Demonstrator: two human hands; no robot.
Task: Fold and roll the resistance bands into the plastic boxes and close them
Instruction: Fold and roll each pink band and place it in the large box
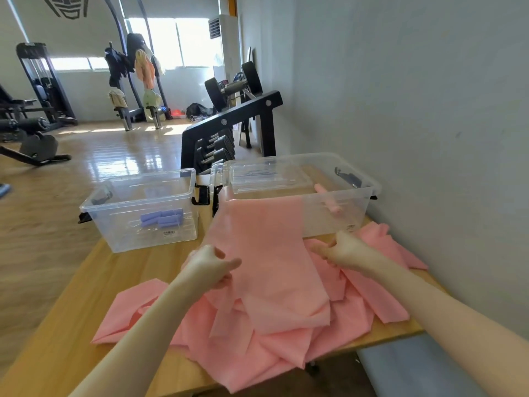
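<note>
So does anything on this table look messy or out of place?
Yes. The pink band drapes over the right box's front rim, and its slack lies crumpled, hanging off the table's near edge.

The pink band (266,253) hides the right box's (329,213) front and the left grip's fingertips

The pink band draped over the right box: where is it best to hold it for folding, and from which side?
Probably its two long side edges, one from each side, as the left hand and right hand do. The pink band hangs flat from the right box, so edge grips keep it spread.
</note>
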